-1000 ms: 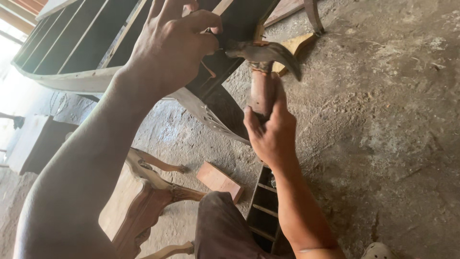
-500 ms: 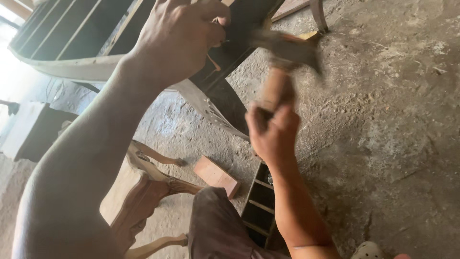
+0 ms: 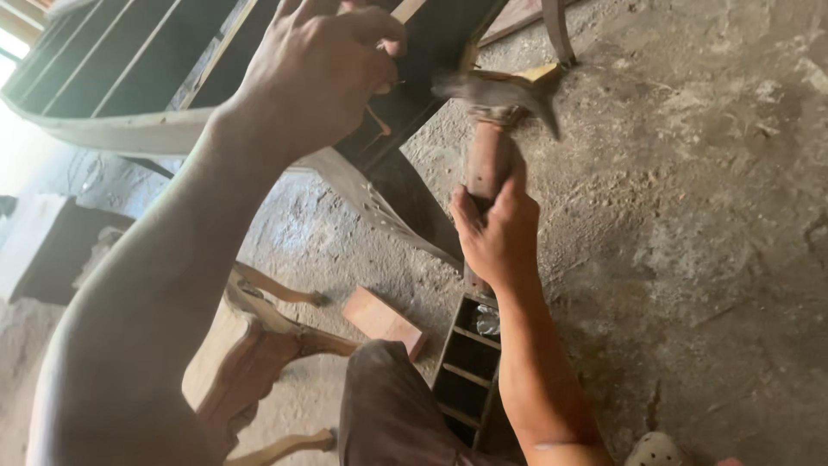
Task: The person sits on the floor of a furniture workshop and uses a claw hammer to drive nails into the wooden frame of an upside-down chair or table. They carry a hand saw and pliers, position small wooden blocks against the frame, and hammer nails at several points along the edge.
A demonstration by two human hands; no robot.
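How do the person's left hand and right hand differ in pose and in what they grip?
The left hand is raised high against the dark wooden frame, pinching something small that is too blurred to name; the right hand sits lower, wrapped around the hammer handle. The left shows its back, knuckles bent; the right forms a fist. Both are bare.

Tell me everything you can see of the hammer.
The hammer has a dark metal claw head, blurred in this frame, on a thick reddish-brown wooden handle. It stands roughly upright, head at the top beside the dark wooden frame. The right hand wraps the lower handle in a closed grip. The left hand is beside the head, pinching something small that I cannot make out. Concrete floor lies behind.
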